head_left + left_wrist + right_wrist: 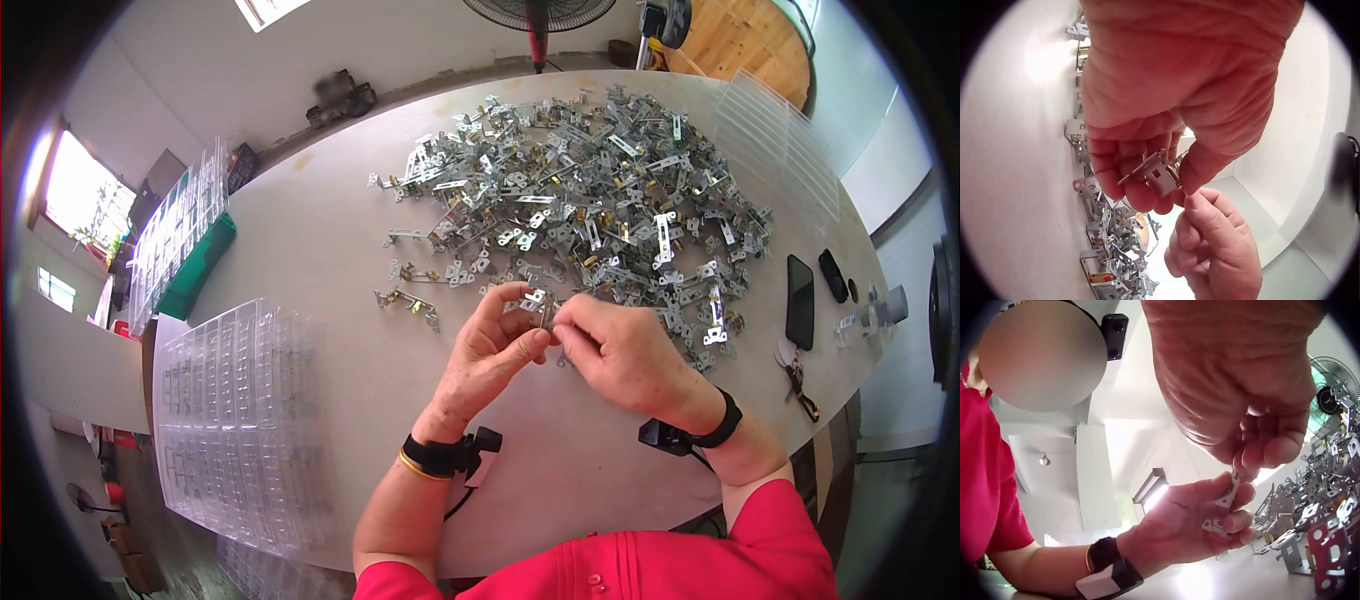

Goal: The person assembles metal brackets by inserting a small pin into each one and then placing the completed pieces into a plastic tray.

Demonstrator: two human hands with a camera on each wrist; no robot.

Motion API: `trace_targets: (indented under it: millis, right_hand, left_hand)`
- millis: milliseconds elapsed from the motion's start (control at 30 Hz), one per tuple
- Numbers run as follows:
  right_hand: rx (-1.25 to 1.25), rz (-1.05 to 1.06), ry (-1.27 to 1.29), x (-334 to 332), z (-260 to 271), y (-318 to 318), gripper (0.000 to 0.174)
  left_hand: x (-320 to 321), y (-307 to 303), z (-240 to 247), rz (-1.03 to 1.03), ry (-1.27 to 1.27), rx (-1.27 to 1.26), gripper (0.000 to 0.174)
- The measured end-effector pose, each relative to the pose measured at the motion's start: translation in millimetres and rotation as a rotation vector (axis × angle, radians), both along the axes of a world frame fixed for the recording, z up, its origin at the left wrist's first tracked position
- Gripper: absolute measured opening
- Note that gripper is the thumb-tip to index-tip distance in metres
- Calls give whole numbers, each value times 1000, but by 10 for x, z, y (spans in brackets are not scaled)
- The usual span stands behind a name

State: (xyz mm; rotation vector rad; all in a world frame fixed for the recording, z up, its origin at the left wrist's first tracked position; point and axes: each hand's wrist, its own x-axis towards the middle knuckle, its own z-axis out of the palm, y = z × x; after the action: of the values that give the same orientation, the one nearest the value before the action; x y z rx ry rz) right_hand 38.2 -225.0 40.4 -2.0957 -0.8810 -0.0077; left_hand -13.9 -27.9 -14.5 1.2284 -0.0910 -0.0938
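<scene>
A small silvery metal bracket (541,303) with punched holes is held in the fingers of the left hand (480,355), over the near edge of a big heap of similar metal brackets (600,200). In the left wrist view, a square hole shows in the flat face of the bracket (1161,177), and the left thumb presses along its side. The right hand (635,360) comes in from the other side, thumb and forefinger pinching at the bracket's end. The right wrist view shows the fingertips of the right hand (1266,453) meeting there, covering that end.
Clear compartment trays (235,430) are stacked at the left, with a green-sided tray (200,265) behind them. Another clear tray (780,140) lies at the back right. A phone (800,300), snips (796,387) and a clear bottle (870,320) lie at the right.
</scene>
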Motion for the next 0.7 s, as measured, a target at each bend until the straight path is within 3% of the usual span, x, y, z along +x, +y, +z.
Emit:
trace_targets:
  millis: [100,300,400,433,500,700]
  right_hand:
    - [-11,83,53,-13,16,-32,6]
    - [75,-40,140,57,138,-144,3]
    - [343,8,229,176,-64,-138,8]
    - [346,4,225,187,-60,-146,8]
    - [372,92,449,184,-45,-156,9]
    - [384,52,482,85,27,-180,11]
  left_hand:
    - [4,6,-4,8,-2,19,49]
    - [-21,-2,63,4,4,-20,48]
    - [-46,-34,109,-78,24,-35,49]
    - [-45,-42,115,-140,31,-46,49]
    - [-46,-63,145,-207,37,-54,49]
    - [-31,-127,224,-277,32,25,45]
